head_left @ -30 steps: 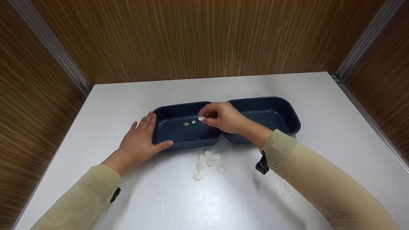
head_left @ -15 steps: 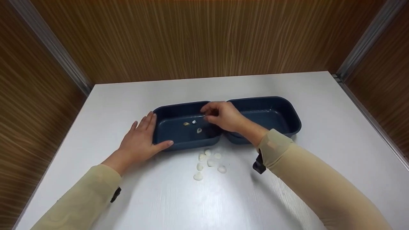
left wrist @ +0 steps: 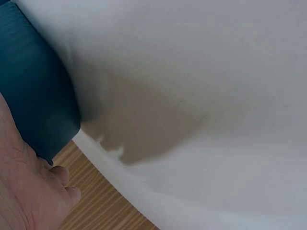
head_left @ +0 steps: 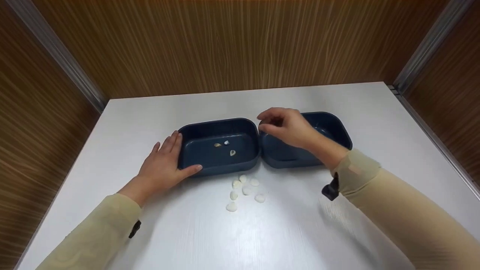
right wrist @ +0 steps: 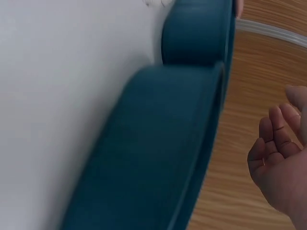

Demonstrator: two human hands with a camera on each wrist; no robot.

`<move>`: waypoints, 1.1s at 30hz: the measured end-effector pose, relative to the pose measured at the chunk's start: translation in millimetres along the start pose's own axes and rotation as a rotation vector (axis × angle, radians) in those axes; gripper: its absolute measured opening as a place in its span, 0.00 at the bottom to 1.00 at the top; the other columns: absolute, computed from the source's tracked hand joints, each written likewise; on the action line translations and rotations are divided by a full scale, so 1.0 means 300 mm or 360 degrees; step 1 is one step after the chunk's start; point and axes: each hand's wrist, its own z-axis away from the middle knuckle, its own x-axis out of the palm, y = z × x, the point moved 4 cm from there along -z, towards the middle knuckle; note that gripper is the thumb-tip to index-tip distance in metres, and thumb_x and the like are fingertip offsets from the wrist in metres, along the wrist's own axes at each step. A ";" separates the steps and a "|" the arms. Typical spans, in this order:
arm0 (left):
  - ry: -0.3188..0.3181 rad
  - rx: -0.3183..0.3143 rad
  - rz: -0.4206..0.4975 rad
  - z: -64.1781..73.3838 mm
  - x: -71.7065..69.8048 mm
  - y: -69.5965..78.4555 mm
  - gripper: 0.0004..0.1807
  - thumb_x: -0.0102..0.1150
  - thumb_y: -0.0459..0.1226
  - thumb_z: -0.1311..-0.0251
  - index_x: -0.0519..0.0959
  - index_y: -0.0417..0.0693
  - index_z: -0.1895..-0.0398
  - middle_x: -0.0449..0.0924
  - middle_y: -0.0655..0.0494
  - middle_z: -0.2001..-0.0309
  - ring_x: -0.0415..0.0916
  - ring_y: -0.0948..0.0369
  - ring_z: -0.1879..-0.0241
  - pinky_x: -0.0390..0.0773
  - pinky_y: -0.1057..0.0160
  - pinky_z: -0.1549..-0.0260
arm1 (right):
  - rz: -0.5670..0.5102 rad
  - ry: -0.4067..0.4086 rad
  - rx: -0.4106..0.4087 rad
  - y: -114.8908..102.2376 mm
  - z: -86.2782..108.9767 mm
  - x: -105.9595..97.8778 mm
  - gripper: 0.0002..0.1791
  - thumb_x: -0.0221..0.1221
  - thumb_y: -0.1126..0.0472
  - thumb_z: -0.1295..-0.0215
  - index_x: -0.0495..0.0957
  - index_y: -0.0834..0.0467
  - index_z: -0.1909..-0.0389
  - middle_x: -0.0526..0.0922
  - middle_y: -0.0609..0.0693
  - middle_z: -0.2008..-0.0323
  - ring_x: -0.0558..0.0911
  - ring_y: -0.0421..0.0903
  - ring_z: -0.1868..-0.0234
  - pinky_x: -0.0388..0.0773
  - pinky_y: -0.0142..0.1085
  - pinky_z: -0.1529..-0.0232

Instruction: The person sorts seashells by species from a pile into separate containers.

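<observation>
Two dark blue trays stand side by side in the head view: the left tray [head_left: 217, 169] and the right tray [head_left: 288, 164]. Three small seashells lie apart on the left tray's floor, among them a whitish shell [head_left: 232, 153] and a brownish shell [head_left: 217, 144]. My left hand [head_left: 161, 165] rests against the left tray's outer end, fingers straight, thumb at its near rim. Over the right tray's left part hovers my right hand [head_left: 288, 127]. Its fingers are loosely bent, the thumb apart from them, and the right wrist view shows nothing held.
Several pale shells [head_left: 246, 190] lie loosely grouped on the white table [head_left: 180, 232], in front of the trays. Wood-grain panels [head_left: 240, 45] rise behind the table and at both sides.
My right hand let a whitish shell drop into the left tray, then moved right, over the right tray. The left hand has stayed where it was.
</observation>
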 end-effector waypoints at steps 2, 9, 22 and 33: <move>0.0001 -0.0001 0.0011 0.001 0.000 -0.001 0.69 0.44 0.80 0.37 0.41 0.34 0.15 0.39 0.39 0.14 0.40 0.43 0.16 0.39 0.38 0.21 | -0.0010 0.0051 -0.0003 0.005 0.018 -0.039 0.14 0.68 0.60 0.28 0.87 0.58 0.45 0.87 0.50 0.61 0.82 0.45 0.62 0.78 0.31 0.61; 0.0012 -0.0005 0.0028 0.003 0.002 0.000 0.69 0.44 0.80 0.37 0.41 0.34 0.15 0.38 0.39 0.14 0.40 0.43 0.16 0.38 0.39 0.20 | -0.0021 0.0217 -0.0018 0.055 0.094 -0.169 0.14 0.68 0.57 0.27 0.87 0.59 0.45 0.86 0.52 0.58 0.82 0.42 0.59 0.79 0.27 0.56; 0.0009 -0.0002 0.0027 0.002 0.011 -0.002 0.69 0.43 0.80 0.37 0.41 0.34 0.15 0.38 0.39 0.14 0.39 0.43 0.16 0.39 0.39 0.20 | 0.0446 0.0257 0.0112 0.226 0.265 -0.339 0.34 0.70 0.49 0.29 0.74 0.60 0.28 0.78 0.59 0.31 0.75 0.58 0.30 0.73 0.57 0.36; -0.0018 -0.0028 0.0107 -0.003 0.004 -0.013 0.71 0.44 0.82 0.40 0.38 0.36 0.14 0.37 0.41 0.14 0.39 0.44 0.16 0.39 0.42 0.20 | 0.0547 0.0062 0.0291 0.351 0.355 -0.362 0.50 0.72 0.46 0.33 0.60 0.61 0.18 0.60 0.67 0.21 0.59 0.69 0.21 0.58 0.69 0.27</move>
